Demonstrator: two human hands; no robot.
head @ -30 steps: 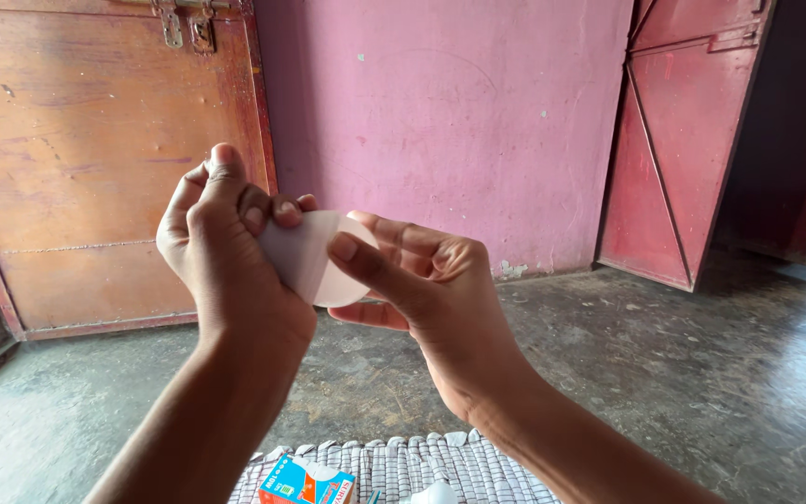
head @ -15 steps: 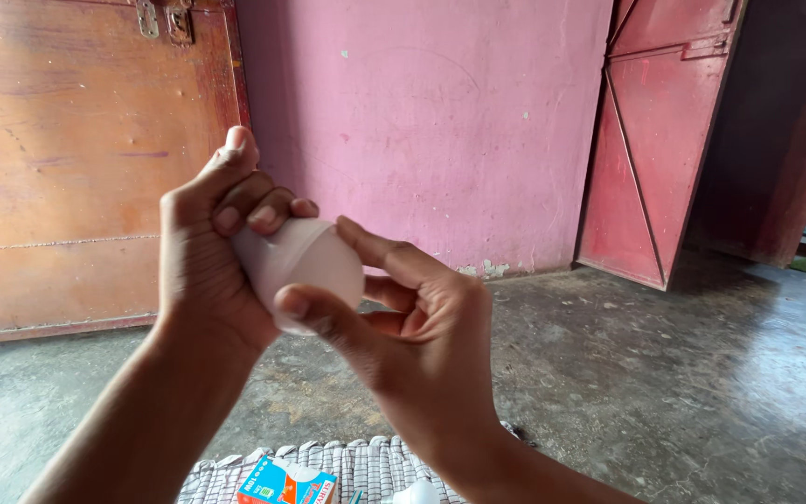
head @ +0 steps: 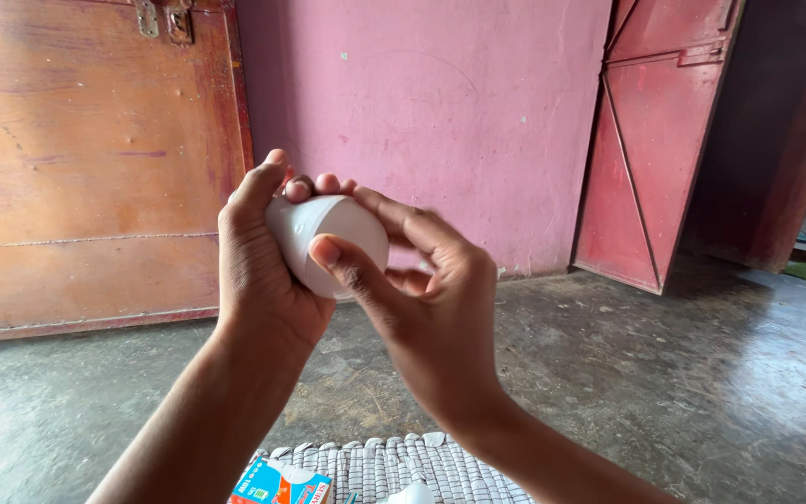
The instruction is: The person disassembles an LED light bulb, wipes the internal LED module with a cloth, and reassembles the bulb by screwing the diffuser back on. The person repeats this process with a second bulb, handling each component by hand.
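1. A smooth white rounded plastic bulb is being gripped at frame centre, clasped by the left hand for steadiness.
2. Its front is being pinched by the right hand, seemingly for twisting.

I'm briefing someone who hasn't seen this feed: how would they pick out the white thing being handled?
Start at the pink wall between the brown wooden door and the red metal door. In front of it, both hands are raised together: the left hand and the right hand grip a white rounded object. It is the only smooth, plain white, bulb-like thing held up off the floor.
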